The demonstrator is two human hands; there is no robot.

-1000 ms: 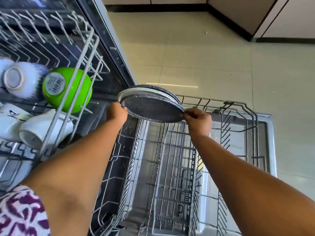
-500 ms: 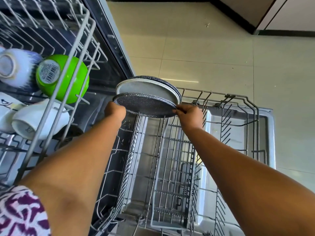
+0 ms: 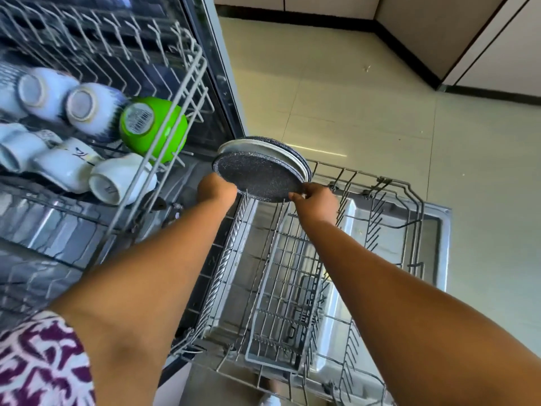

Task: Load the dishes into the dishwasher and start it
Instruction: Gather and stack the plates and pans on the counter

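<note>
Over the lower rack (image 3: 380, 183), two hands (image 3: 216, 187) (image 3: 317, 197), two stacked plates (image 3: 259, 177), one green bowl (image 3: 153, 127)

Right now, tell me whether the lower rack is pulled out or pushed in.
Pulled out: the lower rack sits over the open door, with both hands setting plates at its far end.

We look down on a pale tiled floor (image 3: 380, 118) catching a bright streak of light; toward one o'clock, light cabinets (image 3: 497, 45) stand on a dark plinth (image 3: 407, 45).

Both arms stretched forward, left hand (image 3: 216, 189) and right hand (image 3: 317, 197) level, fingers curled in a grip
</note>
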